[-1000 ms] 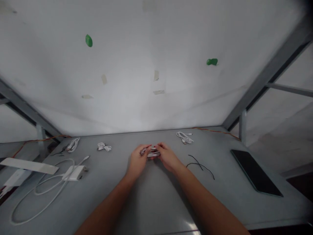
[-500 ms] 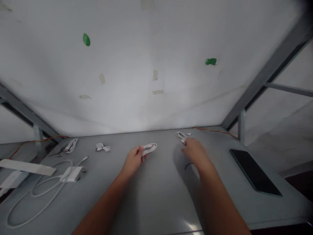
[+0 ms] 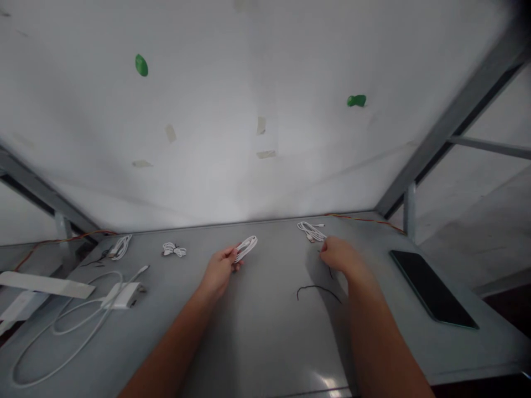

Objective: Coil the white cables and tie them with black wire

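Left hand (image 3: 218,268) fingers pinch a coil (image 3: 245,247) by its end; that light hold could let loops spring apart. Right hand (image 3: 338,255) fingers curl above a tie (image 3: 317,289), grip unclear.

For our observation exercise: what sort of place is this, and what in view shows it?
Probably a workshop or assembly bench: a grey table in a metal frame, coiled white cables lying on it, one bundle held in the left hand.

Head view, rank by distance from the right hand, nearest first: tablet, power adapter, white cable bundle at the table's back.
1. white cable bundle, just behind the right hand
2. tablet, at the table's right edge
3. power adapter, far left
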{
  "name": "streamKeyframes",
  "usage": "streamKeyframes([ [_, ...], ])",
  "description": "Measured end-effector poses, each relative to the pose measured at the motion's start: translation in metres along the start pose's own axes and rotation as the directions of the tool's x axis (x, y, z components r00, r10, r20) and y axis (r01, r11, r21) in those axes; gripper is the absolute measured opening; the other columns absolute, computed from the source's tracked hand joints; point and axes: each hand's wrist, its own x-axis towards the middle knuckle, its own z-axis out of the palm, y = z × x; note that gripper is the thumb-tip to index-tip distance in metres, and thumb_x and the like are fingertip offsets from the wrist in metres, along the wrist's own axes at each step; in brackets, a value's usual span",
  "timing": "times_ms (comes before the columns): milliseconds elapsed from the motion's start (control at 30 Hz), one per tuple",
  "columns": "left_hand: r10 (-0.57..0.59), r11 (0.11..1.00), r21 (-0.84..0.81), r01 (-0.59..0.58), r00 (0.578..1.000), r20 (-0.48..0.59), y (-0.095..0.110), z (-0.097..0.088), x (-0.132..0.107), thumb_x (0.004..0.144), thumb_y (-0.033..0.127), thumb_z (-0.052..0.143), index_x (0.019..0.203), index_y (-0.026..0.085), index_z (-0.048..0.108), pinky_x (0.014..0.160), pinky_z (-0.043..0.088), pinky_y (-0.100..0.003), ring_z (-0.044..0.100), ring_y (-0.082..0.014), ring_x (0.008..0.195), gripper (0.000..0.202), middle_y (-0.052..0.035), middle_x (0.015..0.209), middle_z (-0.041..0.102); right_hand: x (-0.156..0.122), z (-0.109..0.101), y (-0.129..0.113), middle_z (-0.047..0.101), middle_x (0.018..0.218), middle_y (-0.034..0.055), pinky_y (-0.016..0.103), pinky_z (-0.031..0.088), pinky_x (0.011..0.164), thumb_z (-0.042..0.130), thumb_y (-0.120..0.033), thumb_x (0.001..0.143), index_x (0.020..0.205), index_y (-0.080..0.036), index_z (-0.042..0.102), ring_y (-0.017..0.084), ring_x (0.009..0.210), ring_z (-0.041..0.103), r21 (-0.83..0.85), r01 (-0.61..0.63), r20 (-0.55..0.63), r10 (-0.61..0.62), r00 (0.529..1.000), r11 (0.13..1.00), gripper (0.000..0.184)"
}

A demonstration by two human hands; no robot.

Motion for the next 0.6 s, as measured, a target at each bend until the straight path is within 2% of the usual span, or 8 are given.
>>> streamKeyframes([
  [67, 0.022, 1.000, -0.003, -0.022, 1.000, -0.003, 0.001, 0.000, 0.000, 0.074, 0.049, 0.083, 0.116, 0.013, 0.079, 0.060, 0.036, -0.024, 0.053, -0.0121, 0.067, 0.055, -0.0098, 0.096, 0.072, 0.003, -0.007, -0.007, 0.068, 0.071, 0.0097, 0.032, 0.044, 0.063, 0.063, -0.011, 0.074, 0.065, -0.022, 0.059, 0.026, 0.073, 0.069, 0.055, -0.047, -0.053, 0.050, 0.997, 0.997, 0.015],
  [133, 0.041, 0.999, 0.006, -0.041, 0.999, 0.018, 0.002, 0.002, -0.001, 0.075, 0.050, 0.082, 0.118, 0.013, 0.078, 0.060, 0.035, -0.025, 0.052, -0.0118, 0.067, 0.057, -0.0096, 0.099, 0.072, 0.004, -0.007, -0.023, 0.067, 0.073, 0.0070, 0.030, 0.043, 0.059, 0.061, -0.018, 0.079, 0.072, -0.023, 0.056, 0.023, 0.070, 0.068, 0.302, -0.019, -0.088, 0.048, 0.995, 0.953, 0.010],
  [167, 0.048, 0.999, 0.010, -0.048, 0.998, 0.037, 0.003, 0.003, -0.002, 0.075, 0.052, 0.082, 0.119, 0.014, 0.078, 0.060, 0.035, -0.025, 0.051, -0.0118, 0.067, 0.058, -0.0090, 0.098, 0.071, 0.002, -0.004, -0.034, 0.067, 0.072, 0.0052, 0.028, 0.043, 0.056, 0.062, -0.023, 0.080, 0.074, -0.023, 0.054, 0.021, 0.067, 0.067, 0.473, 0.003, -0.073, 0.036, 0.997, 0.881, 0.010],
  [267, 0.042, 0.999, 0.018, -0.045, 0.990, 0.133, 0.005, 0.009, -0.008, 0.077, 0.056, 0.080, 0.122, 0.017, 0.078, 0.062, 0.036, -0.024, 0.049, -0.0127, 0.070, 0.059, -0.0071, 0.096, 0.070, -0.010, 0.018, -0.075, 0.066, 0.073, 0.0018, 0.025, 0.041, 0.046, 0.068, -0.038, 0.077, 0.080, -0.024, 0.056, 0.018, 0.059, 0.065, 0.856, 0.009, 0.067, -0.128, 0.989, 0.518, 0.019],
  [333, 0.030, 0.999, 0.031, -0.037, 0.977, 0.210, 0.007, 0.014, -0.012, 0.079, 0.059, 0.078, 0.125, 0.018, 0.076, 0.061, 0.034, -0.024, 0.047, -0.0128, 0.070, 0.062, -0.0069, 0.096, 0.070, -0.022, 0.036, -0.101, 0.066, 0.068, 0.0002, 0.025, 0.040, 0.043, 0.075, -0.041, 0.071, 0.079, -0.023, 0.061, 0.016, 0.052, 0.059, 0.930, -0.046, 0.135, -0.223, 0.965, 0.365, 0.024],
  [433, 0.011, 0.999, 0.041, -0.023, 0.961, 0.277, 0.007, 0.022, -0.019, 0.079, 0.063, 0.076, 0.128, 0.014, 0.074, 0.060, 0.032, -0.023, 0.045, -0.0120, 0.069, 0.069, -0.0076, 0.095, 0.070, -0.039, 0.056, -0.127, 0.068, 0.065, -0.0002, 0.025, 0.041, 0.045, 0.077, -0.031, 0.064, 0.079, -0.021, 0.069, 0.015, 0.052, 0.056, 0.972, -0.143, 0.193, -0.291, 0.937, 0.184, 0.020],
  [500, 0.003, 0.999, 0.033, -0.013, 0.957, 0.292, 0.007, 0.026, -0.022, 0.079, 0.064, 0.077, 0.124, 0.013, 0.075, 0.062, 0.034, -0.023, 0.045, -0.0119, 0.069, 0.068, -0.0076, 0.093, 0.070, -0.046, 0.063, -0.134, 0.075, 0.075, 0.0029, 0.025, 0.041, 0.049, 0.074, -0.023, 0.060, 0.080, -0.019, 0.074, 0.015, 0.060, 0.060, 0.974, -0.196, 0.223, -0.309, 0.925, 0.116, 0.021],
  [600, 0.004, 0.999, 0.051, -0.017, 0.969, 0.245, 0.005, 0.030, -0.023, 0.079, 0.062, 0.076, 0.117, 0.015, 0.078, 0.064, 0.038, -0.024, 0.047, -0.0129, 0.069, 0.060, -0.0071, 0.091, 0.070, -0.048, 0.066, -0.134, 0.078, 0.080, 0.0057, 0.024, 0.041, 0.054, 0.073, -0.019, 0.057, 0.083, -0.017, 0.078, 0.016, 0.066, 0.062, 0.964, -0.247, 0.264, -0.299, 0.917, 0.094, 0.027],
])
